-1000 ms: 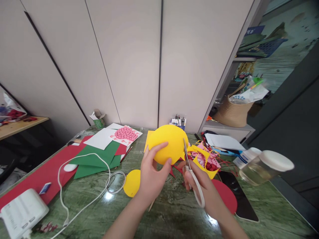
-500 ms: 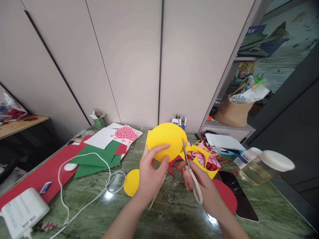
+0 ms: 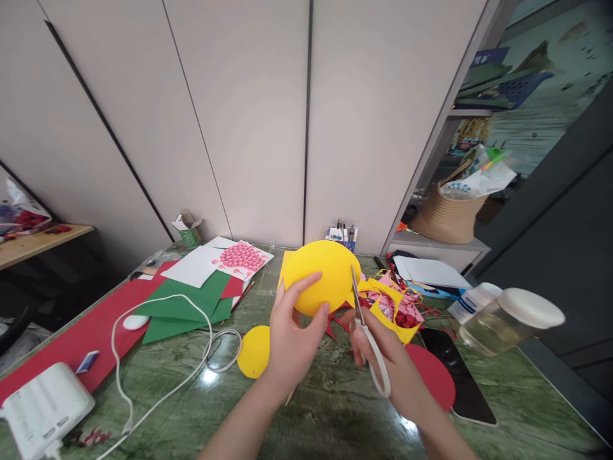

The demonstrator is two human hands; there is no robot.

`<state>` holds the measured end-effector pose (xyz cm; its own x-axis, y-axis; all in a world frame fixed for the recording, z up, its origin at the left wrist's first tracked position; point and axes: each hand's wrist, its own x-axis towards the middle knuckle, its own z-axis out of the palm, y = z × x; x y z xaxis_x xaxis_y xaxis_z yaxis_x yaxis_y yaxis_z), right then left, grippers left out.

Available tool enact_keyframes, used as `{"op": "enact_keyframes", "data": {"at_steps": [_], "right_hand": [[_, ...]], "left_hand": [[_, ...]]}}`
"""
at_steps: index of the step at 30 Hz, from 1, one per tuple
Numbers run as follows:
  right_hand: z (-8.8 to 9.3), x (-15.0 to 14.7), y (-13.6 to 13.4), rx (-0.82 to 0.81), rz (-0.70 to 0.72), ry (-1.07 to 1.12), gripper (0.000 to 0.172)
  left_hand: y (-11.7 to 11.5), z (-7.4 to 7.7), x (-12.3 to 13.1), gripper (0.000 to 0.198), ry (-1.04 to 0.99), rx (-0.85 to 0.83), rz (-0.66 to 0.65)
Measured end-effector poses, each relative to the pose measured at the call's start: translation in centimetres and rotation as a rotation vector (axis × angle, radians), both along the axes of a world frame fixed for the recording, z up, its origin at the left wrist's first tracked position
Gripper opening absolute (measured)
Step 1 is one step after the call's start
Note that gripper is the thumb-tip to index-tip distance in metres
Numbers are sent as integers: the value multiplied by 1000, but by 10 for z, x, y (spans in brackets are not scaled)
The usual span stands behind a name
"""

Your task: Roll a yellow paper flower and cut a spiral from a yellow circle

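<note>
Over the near middle of the table (image 3: pixel 335 409), the left hand (image 3: pixel 292 338) pinches the lower edge of a yellow paper disc (image 3: pixel 323 275), thumb in front. The right hand (image 3: pixel 387 358) is closed through the white loops of the scissors (image 3: pixel 366 326), blades at the disc's right rim. It looks like thin card: light, bendable, easily creased, best gripped close to the cut. Toward the table's far edge lie curled scraps (image 3: pixel 397 306) and a box of markers (image 3: pixel 342 234).

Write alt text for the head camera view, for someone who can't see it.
The left hand holds a yellow paper disc while the right hand works white-handled scissors at its edge, above a green marble table littered with paper scraps.
</note>
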<state>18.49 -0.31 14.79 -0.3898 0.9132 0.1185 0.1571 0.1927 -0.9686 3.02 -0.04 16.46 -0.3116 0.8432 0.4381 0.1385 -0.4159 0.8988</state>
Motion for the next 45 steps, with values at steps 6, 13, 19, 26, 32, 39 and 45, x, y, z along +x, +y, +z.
{"op": "enact_keyframes", "data": {"at_steps": [6,13,19,26,32,39,45], "right_hand": [[-2,1,0,37,-8,-19,25],[-5,2,2,-18,0,2,26],[-3,2,3,-26,7,2,26],[0,1,2,-29,10,-27,26],[2,-1,0,-12,17,-34,27],[1,-3,-1,28,-2,-12,27],[1,-2,0,-11,0,-16,29]], "left_hand": [[-1,-1,-1,41,31,3,-18],[-2,2,-4,33,52,36,-5],[1,4,-6,22,24,63,17],[1,5,-3,27,-72,36,46],[0,6,-1,31,-38,18,80],[0,1,-3,31,9,13,61],[-1,2,-4,30,10,21,61]]}}
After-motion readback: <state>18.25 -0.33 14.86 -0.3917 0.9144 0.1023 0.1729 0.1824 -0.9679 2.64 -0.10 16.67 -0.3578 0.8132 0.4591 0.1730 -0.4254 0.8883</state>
